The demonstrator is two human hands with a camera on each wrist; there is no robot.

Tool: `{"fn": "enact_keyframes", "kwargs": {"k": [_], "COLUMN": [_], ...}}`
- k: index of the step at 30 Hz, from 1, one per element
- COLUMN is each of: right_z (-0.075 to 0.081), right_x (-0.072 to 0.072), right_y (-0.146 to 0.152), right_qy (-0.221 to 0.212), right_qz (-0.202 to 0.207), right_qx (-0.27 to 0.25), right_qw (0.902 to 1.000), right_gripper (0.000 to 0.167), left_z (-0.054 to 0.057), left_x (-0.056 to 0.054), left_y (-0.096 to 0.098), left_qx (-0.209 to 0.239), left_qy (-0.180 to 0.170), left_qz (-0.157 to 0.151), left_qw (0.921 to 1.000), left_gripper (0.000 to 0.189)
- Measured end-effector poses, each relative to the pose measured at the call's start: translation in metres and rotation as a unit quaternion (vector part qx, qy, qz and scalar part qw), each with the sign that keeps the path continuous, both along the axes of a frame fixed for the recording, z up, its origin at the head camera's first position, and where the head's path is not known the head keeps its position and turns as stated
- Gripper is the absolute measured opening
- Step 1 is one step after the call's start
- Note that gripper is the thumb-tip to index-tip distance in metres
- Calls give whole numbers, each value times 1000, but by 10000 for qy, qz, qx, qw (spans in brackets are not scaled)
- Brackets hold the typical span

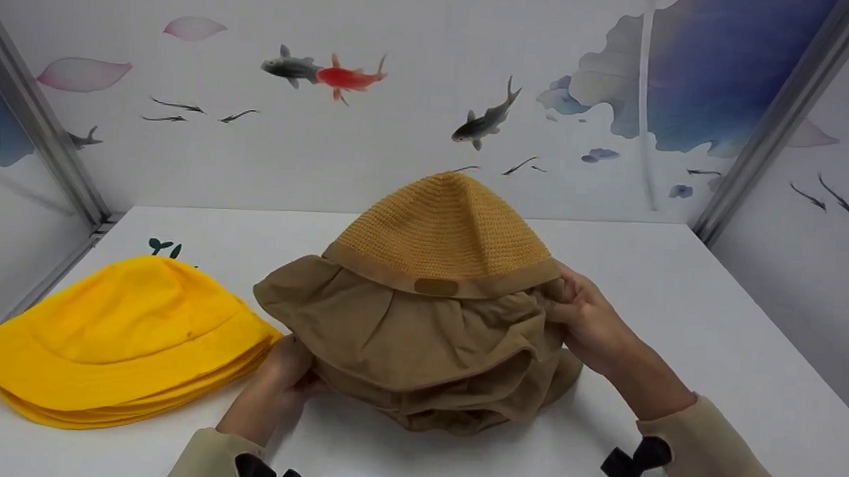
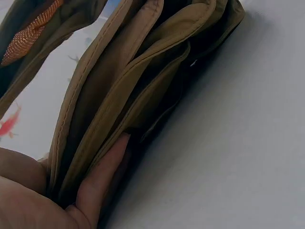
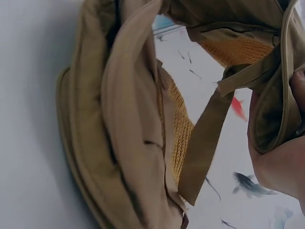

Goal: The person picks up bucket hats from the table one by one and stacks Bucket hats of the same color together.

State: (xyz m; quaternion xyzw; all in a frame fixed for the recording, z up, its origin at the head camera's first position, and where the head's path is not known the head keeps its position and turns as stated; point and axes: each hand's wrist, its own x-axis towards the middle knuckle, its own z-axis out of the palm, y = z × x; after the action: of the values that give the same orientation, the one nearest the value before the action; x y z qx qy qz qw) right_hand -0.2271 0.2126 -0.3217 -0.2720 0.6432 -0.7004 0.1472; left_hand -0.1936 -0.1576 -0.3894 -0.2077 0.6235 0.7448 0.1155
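Note:
A sun hat with a woven tan crown and a wide brown cloth brim tops a stack of similar hats. My right hand pinches this upper hat at its right side. In the right wrist view its brim stands apart from the hats below, and a loose cloth strap hangs between them. At the stack's left, my left hand grips several layered brims, with one finger underneath, as the left wrist view shows. The upper hat's brim hides much of the stack in the head view.
To the left, a stack of yellow bucket hats lies on the white table, close beside my left hand. A green sprout-shaped piece sticks up behind its top. Walls painted with fish enclose the table's back and sides.

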Motion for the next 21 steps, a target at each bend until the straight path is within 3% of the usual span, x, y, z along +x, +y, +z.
{"fn": "enact_keyframes", "kwargs": {"k": [4,8,11,16,21], "right_z": [-7,-15,-19,-20,-23], "right_x": [0,-3,-5,-7,-5], "right_y": [3,11,18,26,29], "right_qy": [-469,-923,-971,-859,-717], "right_qz": [-379,-309,-132,14,-221], "right_qx": [495,878,1169,1679,2513], "right_qw": [9970,9914,9883,9821,9650], "right_gripper": [31,42,44,37,41], "left_z": [-1,-1,1,5,7], "left_x": [1,-1,-2,-2,-5], "left_y": [-1,-2,-2,-3,-4], "left_qx": [211,930,1304,1368,1436], "left_qy": [185,417,481,497,433], "left_qz": [-136,-291,-345,-559,-751], "left_qw": [9995,9944,9897,9878,9858], "left_gripper": [51,73,81,96,107]}}
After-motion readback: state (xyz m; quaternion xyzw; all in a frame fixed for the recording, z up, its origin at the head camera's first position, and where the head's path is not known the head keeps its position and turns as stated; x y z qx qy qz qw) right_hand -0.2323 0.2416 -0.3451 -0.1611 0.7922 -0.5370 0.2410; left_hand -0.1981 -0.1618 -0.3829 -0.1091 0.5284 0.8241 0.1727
